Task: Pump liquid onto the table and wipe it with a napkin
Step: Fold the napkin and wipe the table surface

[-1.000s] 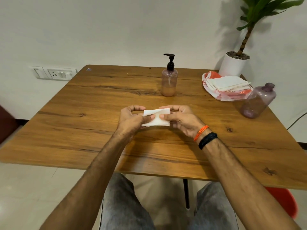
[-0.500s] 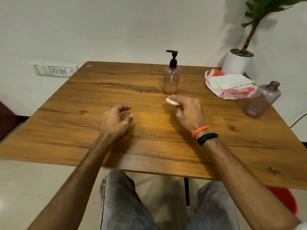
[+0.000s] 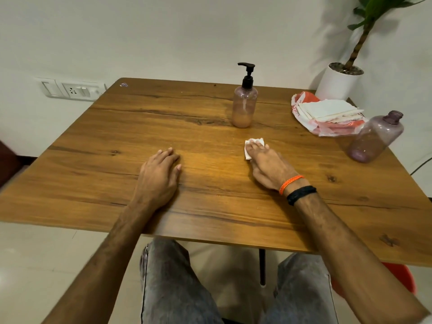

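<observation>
Two translucent pink plastic bottles: one black-pump dispenser [image 3: 244, 102] upright, one capless [image 3: 376, 136] tilted. One stack of white napkins [image 3: 329, 109] on an orange-white plastic bag [image 3: 327, 129]; print unreadable. Right hand [image 3: 268, 166], fingers flat, presses a folded white napkin [image 3: 253, 147] onto the brown wooden table [image 3: 140, 127], just before the pump. Left hand [image 3: 160, 176] rests loosely open, empty. White wall, tile floor.

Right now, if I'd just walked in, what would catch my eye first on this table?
Probably the right hand, pressing a small white napkin flat on the wooden table, just in front of the pump bottle. The left hand rests empty nearby. At the far right sit a stack of napkins on a plastic bag and a purple bottle.
</observation>
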`<state>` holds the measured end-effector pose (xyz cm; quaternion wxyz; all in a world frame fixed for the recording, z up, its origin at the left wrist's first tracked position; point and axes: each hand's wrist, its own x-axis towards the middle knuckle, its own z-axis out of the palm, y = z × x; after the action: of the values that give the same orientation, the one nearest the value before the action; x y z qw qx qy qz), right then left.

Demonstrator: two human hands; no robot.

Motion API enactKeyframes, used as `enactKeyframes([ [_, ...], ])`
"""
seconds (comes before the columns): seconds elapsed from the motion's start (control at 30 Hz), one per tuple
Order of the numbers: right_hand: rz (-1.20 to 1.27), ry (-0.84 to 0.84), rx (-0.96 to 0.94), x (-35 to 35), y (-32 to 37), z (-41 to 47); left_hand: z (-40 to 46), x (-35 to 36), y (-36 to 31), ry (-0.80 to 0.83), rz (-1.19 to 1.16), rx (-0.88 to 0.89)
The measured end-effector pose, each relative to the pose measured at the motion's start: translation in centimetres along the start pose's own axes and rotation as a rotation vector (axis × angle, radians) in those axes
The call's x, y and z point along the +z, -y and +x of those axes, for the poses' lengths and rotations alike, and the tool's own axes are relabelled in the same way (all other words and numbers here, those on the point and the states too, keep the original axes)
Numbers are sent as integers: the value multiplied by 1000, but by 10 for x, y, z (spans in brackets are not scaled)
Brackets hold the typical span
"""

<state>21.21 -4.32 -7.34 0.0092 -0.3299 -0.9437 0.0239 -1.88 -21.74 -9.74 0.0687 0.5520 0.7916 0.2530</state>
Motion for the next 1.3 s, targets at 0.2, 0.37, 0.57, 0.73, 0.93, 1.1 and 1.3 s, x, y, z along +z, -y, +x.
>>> enactKeyframes([
  [0.2, 27, 36, -88, 0, -4, 1, 1, 2, 3, -19, -4, 19],
  [0.37, 103, 53, -281, 0, 22, -10, 0, 2, 3, -16, 4, 11],
  [0.57, 419, 99, -458, -2, 58, -33, 1, 4, 0, -47, 28, -14],
  [0.73, 893, -238, -110, -12, 44, -16, -1, 0, 5, -11, -7, -3],
  [0.93, 409, -238, 82, -13, 4, 20, -4, -3, -1, -11, -18, -8],
  [1.1, 124, 5, -92, -2, 7, 29, -4, -5, -4, 1, -22, -7],
  [1.3, 105, 77, -309, -2, 39, 10, -2, -2, -1, -6, -8, -6],
])
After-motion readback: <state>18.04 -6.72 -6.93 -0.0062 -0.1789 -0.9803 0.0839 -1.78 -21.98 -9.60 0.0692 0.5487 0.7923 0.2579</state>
